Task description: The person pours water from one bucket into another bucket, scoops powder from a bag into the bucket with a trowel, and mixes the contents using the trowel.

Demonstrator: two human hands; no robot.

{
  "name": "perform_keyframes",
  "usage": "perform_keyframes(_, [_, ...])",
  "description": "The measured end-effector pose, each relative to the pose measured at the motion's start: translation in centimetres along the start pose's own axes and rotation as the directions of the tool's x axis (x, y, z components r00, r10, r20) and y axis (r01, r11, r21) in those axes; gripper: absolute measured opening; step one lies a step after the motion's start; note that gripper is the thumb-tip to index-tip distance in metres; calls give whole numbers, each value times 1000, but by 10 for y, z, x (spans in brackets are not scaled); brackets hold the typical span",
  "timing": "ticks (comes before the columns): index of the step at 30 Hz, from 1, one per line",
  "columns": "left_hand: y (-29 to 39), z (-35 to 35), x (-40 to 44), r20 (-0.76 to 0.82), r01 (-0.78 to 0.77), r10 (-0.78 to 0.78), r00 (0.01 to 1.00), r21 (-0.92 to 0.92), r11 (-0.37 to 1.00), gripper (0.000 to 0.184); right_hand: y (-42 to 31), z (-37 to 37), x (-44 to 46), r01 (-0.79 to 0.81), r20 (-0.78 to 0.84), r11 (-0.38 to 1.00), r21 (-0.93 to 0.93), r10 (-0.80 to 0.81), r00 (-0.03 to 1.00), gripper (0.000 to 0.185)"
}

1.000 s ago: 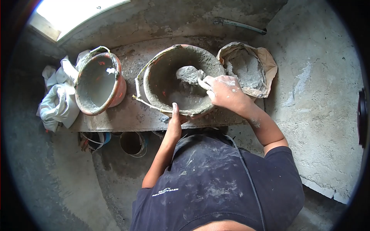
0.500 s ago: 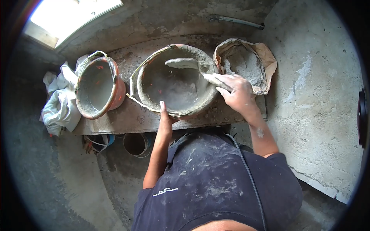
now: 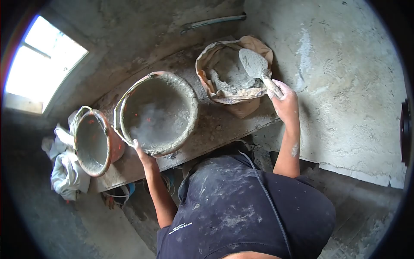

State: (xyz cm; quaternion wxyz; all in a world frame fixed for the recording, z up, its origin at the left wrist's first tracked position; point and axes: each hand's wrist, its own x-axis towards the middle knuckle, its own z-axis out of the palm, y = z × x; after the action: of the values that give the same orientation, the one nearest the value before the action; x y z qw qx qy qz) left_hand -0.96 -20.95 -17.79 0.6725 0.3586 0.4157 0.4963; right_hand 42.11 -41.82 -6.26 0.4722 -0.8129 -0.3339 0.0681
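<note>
My right hand [image 3: 286,102] grips the handle of a cement-coated trowel [image 3: 253,63], its blade pointing up and left over an opened paper bag [image 3: 259,45]. Grey powder [image 3: 230,67] lies inside the bag. With the thumb over the near rim, my left hand [image 3: 147,159] holds the large mortar-crusted bucket [image 3: 192,101]. Grey material sits in this bucket, with a pale dusty haze above it; whether it is wet or dry I cannot tell.
A smaller orange bucket [image 3: 115,144] with a grey-coated inside stands left of the large one. White sacks [image 3: 69,172] lie beyond it. The board [image 3: 228,131] under everything ends near my body. A rough wall [image 3: 340,99] rises on the right, with a pipe [image 3: 213,21] at the back.
The trowel has gone from inside the large bucket to over the paper bag, carried by my right hand. My left hand stays on the bucket rim. The view has turned right.
</note>
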Motion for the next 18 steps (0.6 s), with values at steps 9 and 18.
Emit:
perform_keyframes(9, [6, 8, -8, -57, 23, -20, 998, 54, 998, 70, -28, 17, 8, -11, -42, 859, -512, -13, 999, 40])
perform_keyframes(18, [-1, 3, -7, -104, 35, -31, 994, 32, 999, 66, -36, 52, 30, 17, 54, 849, -529, 14, 998, 27])
